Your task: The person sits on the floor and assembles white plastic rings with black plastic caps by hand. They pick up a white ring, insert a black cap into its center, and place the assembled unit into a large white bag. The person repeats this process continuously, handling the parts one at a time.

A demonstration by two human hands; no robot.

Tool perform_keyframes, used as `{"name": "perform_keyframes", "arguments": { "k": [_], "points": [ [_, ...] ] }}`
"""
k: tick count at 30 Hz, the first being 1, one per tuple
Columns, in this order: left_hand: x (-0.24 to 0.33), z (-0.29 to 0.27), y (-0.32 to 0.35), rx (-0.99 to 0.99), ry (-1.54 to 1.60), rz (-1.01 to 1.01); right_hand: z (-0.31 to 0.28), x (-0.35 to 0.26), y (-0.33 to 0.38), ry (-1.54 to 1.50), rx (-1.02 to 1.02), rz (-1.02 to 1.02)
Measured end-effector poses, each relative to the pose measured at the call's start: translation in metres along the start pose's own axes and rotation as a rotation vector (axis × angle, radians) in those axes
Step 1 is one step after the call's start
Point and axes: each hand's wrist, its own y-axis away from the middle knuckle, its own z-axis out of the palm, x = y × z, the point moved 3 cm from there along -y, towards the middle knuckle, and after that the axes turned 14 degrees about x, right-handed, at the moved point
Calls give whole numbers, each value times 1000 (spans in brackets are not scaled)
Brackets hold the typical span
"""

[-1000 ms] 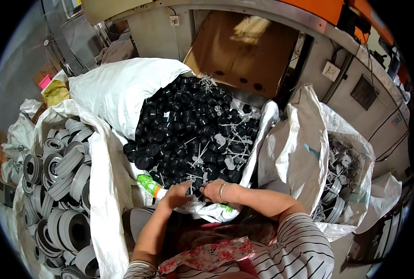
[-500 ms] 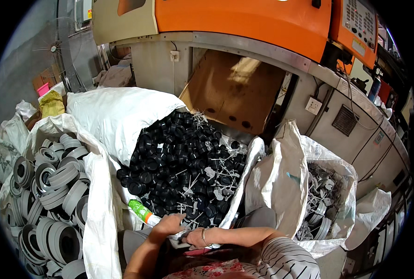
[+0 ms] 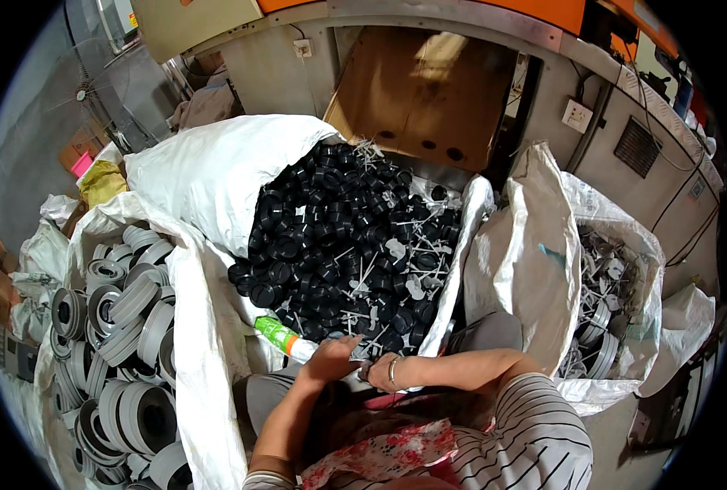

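My left hand [image 3: 331, 359] is closed at the near edge of a heap of round black plastic caps [image 3: 318, 245]. Close beside it, my right hand [image 3: 384, 372], with a bracelet at the wrist, is curled too. Whatever either hand grips is too small or too hidden to name. The caps spill from the mouth of a large white woven sack [image 3: 224, 175] lying on its side. Thin grey plastic sprues [image 3: 416, 282] are mixed among them, mostly on the right. A green and orange printed strip [image 3: 277, 333] of the sack's edge runs beside my left hand.
A white sack [image 3: 196, 327] full of grey ribbed rings [image 3: 135, 416] stands at left. At right another open sack [image 3: 571, 302] holds grey sprues and rings. Behind the heap, a cardboard sheet [image 3: 420, 98] leans in a machine's base [image 3: 286, 73]. A fan [image 3: 82, 95] is at far left.
The view has tilted down, so everything sits higher and further right in the picture. Both hands stay close together at the heap's near edge, with little change in their grip.
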Motion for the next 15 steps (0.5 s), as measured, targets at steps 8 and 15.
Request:
{"name": "perform_keyframes", "arguments": {
  "k": [8,15],
  "points": [
    [4,-2,-4,-234,71,-255,3,-2,-4,53,-45,6],
    [-6,11,4,-230,13,-216,-8,-2,-1,19,-150,102]
  ]
}}
